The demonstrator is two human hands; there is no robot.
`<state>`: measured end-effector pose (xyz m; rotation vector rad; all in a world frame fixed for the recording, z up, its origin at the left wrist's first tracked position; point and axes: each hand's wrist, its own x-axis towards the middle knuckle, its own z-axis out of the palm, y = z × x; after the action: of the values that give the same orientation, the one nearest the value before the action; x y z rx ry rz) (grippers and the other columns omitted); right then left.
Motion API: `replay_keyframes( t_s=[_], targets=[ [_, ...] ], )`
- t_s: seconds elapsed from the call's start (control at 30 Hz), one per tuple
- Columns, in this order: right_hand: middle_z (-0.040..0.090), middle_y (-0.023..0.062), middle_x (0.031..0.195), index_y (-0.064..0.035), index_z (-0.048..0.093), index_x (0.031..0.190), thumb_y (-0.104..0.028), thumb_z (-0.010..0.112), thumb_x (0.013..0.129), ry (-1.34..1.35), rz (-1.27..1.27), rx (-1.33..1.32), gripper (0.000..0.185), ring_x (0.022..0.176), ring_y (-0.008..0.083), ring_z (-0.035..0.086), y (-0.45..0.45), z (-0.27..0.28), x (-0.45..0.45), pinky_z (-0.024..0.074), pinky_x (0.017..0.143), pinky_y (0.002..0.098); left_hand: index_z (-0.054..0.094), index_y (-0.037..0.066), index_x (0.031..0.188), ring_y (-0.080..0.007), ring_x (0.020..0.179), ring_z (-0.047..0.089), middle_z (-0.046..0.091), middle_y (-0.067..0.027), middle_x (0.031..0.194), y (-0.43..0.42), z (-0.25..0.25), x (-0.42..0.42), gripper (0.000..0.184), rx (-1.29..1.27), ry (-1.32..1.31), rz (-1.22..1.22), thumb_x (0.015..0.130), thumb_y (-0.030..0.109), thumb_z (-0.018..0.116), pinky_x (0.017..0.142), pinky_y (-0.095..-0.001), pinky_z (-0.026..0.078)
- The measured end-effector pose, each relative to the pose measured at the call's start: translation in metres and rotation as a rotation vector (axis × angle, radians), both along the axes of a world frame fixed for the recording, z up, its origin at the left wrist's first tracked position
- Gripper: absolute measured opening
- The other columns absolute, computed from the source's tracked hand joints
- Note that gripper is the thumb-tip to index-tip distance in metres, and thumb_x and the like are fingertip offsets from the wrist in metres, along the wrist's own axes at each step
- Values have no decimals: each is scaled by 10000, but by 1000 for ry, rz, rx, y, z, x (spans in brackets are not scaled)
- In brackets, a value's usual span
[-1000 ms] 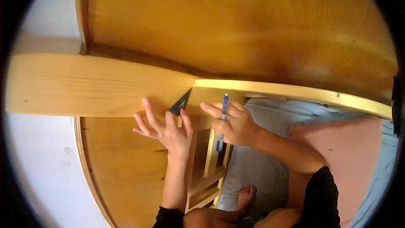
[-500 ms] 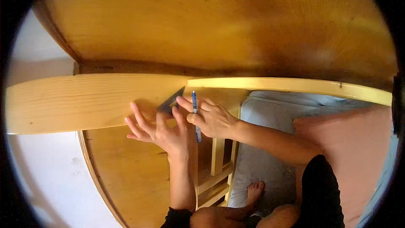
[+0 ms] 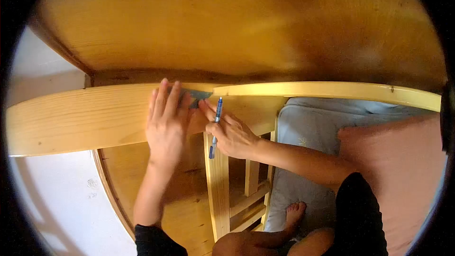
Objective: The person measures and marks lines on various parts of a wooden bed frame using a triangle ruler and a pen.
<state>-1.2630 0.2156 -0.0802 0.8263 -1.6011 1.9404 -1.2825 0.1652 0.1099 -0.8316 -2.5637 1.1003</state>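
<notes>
My right hand (image 3: pixel 233 136) holds a blue pen (image 3: pixel 216 130) across its fingers, with the pen's upper end near the board's far edge. The fingertips of that hand touch the lower right part of a small dark blue-grey triangle (image 3: pixel 201 94), which looks like a set square. My left hand (image 3: pixel 166 121) lies on the light wooden board (image 3: pixel 90 118), fingers stretched out and at the triangle's left side, partly covering it. The triangle rests on the board near where it meets a narrower pale rail (image 3: pixel 322 88).
A large varnished wooden panel (image 3: pixel 237 23) rises behind the board. To the right are a grey-blue mattress (image 3: pixel 308 161) and a pink pillow or cloth (image 3: pixel 398 175). A slatted wooden frame (image 3: pixel 219 194) stands below, beside my bare foot (image 3: pixel 295 213). A white wall (image 3: pixel 57 199) is at left.
My left hand has moved left and up, its fingers now flatter on the board. The triangle has turned and sits closer to the far edge. My right hand keeps the pen, now tilted differently.
</notes>
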Motion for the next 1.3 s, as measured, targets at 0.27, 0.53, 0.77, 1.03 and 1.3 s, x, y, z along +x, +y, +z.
replay_keyframes(
  t_s=[0.27, 0.53, 0.77, 1.03, 1.3],
  targets=[
    [321, 370, 1432, -3, 414, 963, 8, 528, 836, -25, -27, -46, 171, 1350, 487, 332, -6, 6, 3, 300, 1120, 532, 694, 30, 1082, -349, 1324, 434, 554, -134, 1330, 9, 18, -16, 322, -65, -201, 23, 779, 134, 709, 1108, -487, 353],
    [331, 361, 1433, -6, 415, 973, 3, 528, 828, -52, 9, -35, 184, 1358, 478, 325, 1, 4, 3, 290, 1128, 525, 686, 19, 1062, -363, 1291, 458, 576, -147, 1272, 13, 17, -21, 322, -54, -230, -2, 751, 98, 713, 1095, -488, 371],
    [322, 349, 1450, 4, 462, 940, -8, 546, 840, -62, 22, -45, 131, 1351, 473, 342, -9, -9, 9, 304, 1118, 529, 688, 32, 1076, -368, 1289, 454, 567, -136, 1296, 12, 21, -15, 336, -18, -274, 102, 744, 76, 715, 1103, -498, 357],
    [338, 333, 1447, 1, 467, 1002, -10, 576, 804, -53, -24, -7, 227, 1313, 470, 392, -10, -12, 16, 350, 1059, 547, 689, 56, 1068, -351, 1305, 448, 568, -126, 1307, 7, 11, -29, 315, -70, -340, 46, 758, 105, 713, 1105, -505, 348],
    [348, 319, 1444, -23, 459, 1021, -55, 550, 846, -57, -26, -7, 200, 1290, 477, 404, -11, -17, 19, 371, 1025, 555, 687, 65, 1083, -360, 1305, 451, 574, -119, 1314, 16, 14, -32, 336, -85, -345, 30, 749, 93, 707, 1116, -524, 315]
  ],
)
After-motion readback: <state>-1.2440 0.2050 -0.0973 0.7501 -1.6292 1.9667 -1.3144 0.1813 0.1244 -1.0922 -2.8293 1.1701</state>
